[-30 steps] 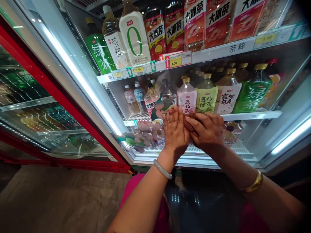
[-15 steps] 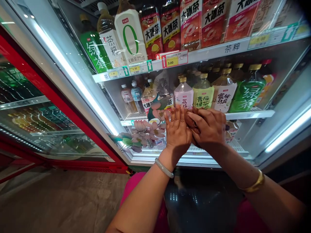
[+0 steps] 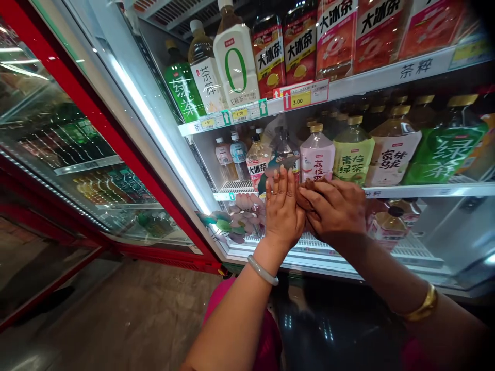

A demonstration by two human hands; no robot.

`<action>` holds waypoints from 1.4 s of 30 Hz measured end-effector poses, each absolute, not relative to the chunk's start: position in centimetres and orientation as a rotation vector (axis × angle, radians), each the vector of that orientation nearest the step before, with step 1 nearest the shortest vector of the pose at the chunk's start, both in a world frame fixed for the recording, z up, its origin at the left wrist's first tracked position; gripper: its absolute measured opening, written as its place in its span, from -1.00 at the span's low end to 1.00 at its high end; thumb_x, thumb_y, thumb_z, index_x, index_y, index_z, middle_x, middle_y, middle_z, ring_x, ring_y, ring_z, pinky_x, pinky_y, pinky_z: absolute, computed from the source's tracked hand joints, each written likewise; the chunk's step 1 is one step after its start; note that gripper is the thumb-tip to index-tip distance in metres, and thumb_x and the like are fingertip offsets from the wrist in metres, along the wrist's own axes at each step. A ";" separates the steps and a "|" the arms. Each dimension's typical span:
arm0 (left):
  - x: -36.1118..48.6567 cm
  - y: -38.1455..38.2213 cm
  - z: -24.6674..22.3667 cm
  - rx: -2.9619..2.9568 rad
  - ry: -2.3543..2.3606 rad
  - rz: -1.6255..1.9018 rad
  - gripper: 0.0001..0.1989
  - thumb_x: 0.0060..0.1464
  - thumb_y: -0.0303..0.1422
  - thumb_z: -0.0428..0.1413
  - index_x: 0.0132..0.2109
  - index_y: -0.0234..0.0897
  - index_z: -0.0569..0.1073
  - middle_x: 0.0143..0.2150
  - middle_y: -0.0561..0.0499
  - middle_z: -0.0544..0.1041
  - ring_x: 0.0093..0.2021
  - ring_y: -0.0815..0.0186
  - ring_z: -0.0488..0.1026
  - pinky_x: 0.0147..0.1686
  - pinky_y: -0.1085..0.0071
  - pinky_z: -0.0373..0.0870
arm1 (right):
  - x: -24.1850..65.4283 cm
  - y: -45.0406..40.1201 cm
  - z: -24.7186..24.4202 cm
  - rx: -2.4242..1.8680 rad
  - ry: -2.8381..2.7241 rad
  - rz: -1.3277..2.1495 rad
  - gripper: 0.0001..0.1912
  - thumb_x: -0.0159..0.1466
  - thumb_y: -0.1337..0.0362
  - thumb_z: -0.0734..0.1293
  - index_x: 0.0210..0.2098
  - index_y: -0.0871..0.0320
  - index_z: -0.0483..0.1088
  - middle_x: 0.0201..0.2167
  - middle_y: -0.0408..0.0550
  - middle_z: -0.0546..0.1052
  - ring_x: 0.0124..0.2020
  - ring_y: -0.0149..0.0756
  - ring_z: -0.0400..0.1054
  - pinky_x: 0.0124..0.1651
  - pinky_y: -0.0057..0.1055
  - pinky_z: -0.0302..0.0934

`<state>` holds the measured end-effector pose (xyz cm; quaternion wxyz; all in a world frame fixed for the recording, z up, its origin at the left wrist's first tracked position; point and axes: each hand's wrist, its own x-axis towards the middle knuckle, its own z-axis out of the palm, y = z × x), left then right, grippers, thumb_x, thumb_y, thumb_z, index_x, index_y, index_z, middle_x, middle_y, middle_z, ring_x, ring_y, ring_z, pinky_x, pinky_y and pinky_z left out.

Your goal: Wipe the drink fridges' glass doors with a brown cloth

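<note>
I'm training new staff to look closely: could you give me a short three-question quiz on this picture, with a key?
1. On which arm is the smooth, round, pale grey bangle?
2. True or false: the white-labelled plastic bottle with a large green 0 stands on a higher shelf than the pink-labelled, gold-capped bottle.
3. The bare left hand has its fingers: a) clenched in a fist; b) stretched out; c) wrapped around a bottle neck.

Key: 1. The left; 2. True; 3. b
</note>
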<state>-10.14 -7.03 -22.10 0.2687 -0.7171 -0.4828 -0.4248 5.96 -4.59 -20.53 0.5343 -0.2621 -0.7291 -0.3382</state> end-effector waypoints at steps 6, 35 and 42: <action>-10.8 -7.1 -22.0 -1.893 -1.349 -1.145 -0.20 0.35 -0.39 -0.15 0.58 -0.29 -0.38 0.64 -0.10 -0.33 0.62 0.11 -0.35 0.57 -0.05 -0.31 | 6.7 -3.7 -18.7 -0.698 -1.528 -0.691 -0.58 0.25 0.13 0.44 0.08 0.06 0.51 -0.01 0.06 0.56 0.07 -0.02 0.35 0.13 -0.09 0.14; -15.5 -9.0 -22.3 -1.914 -1.431 -1.158 -0.14 0.26 -0.55 -0.11 0.58 -0.25 -0.33 0.62 -0.17 -0.15 0.62 0.18 -0.27 0.57 -0.06 -0.17 | 1.6 -5.4 -17.9 -0.854 -1.604 -0.538 -0.57 0.30 0.19 0.37 0.15 -0.02 0.46 0.07 0.01 0.51 0.11 -0.04 0.26 0.18 -0.09 0.05; -15.4 -8.5 -21.6 -1.862 -1.538 -1.203 -0.15 0.27 -0.51 -0.09 0.58 -0.25 -0.28 0.63 -0.13 -0.22 0.62 0.12 -0.32 0.57 -0.10 -0.23 | -1.0 -5.1 -19.2 -0.591 -1.659 -0.747 -0.63 0.28 0.19 0.43 0.08 0.02 0.46 -0.04 -0.07 0.57 0.05 -0.12 0.27 0.20 -0.14 0.04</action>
